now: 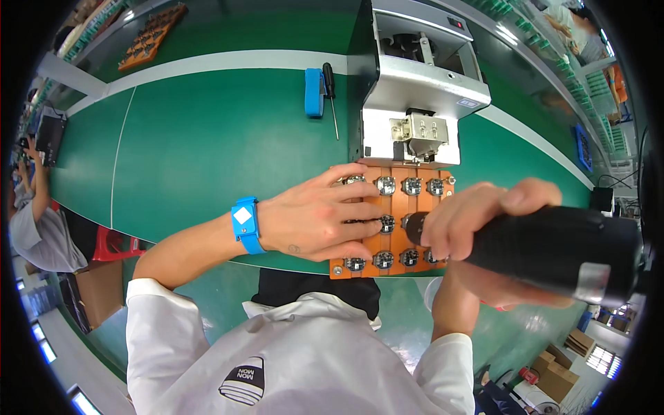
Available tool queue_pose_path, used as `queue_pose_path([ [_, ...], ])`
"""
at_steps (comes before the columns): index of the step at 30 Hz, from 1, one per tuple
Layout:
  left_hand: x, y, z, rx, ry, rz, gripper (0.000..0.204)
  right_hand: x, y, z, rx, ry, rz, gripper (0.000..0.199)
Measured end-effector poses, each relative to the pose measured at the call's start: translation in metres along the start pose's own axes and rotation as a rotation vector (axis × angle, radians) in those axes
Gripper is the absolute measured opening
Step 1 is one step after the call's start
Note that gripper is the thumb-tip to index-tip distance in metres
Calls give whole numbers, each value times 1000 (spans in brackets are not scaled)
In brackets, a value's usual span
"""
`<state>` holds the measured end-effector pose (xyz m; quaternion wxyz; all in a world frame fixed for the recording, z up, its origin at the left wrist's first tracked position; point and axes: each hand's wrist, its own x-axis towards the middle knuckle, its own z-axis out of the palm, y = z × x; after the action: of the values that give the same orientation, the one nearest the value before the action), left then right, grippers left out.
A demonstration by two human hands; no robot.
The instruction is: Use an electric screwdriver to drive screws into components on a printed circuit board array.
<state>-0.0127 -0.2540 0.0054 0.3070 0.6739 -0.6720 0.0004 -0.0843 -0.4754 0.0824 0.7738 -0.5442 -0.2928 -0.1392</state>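
Observation:
An orange fixture board (pixel 374 242) bears rows of small round electronic parts, such as one in the back row (pixel 412 186). My left hand (pixel 321 216) lies over the board's left side, fingers spread, and hides several parts there. One fingertip touches a round part (pixel 386 223) in the middle row. My right hand (pixel 470 220) is wrapped round a black power screwdriver (pixel 546 249), held aslant over the board's right side. Its front end points at the middle row. The tip, and whether it touches a part, is hidden behind the tool and fingers.
A silver and black machine (pixel 425 83) stands just behind the board. To its left lie a black-handled screwdriver (pixel 329 86) and a blue strap (pixel 314 93) on the green table (pixel 207 152). Another orange board (pixel 152 36) lies far left. A co-worker (pixel 45 228) sits at left.

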Motion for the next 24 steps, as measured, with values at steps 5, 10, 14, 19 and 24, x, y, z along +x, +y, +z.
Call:
queue_pose_path([
  [5, 1, 1, -1, -31, -8, -17, 41, -23, 21, 11, -3, 111, -25, 95],
  [10, 1, 0, -2, -38, -14, -24, 41, -33, 25, 12, -20, 158, -13, 96],
  [14, 1, 0, -1, -9, -2, -14, 43, -36, 27, 13, -25, 144, 0, 97],
  [19, 2, 0, 0, -5, 5, -6, 42, -42, 28, 14, -24, 116, 28, 98],
  [24, 3, -1, 0, 3, -1, 8, 42, -45, 32, 13, -6, 87, 72, 100],
])
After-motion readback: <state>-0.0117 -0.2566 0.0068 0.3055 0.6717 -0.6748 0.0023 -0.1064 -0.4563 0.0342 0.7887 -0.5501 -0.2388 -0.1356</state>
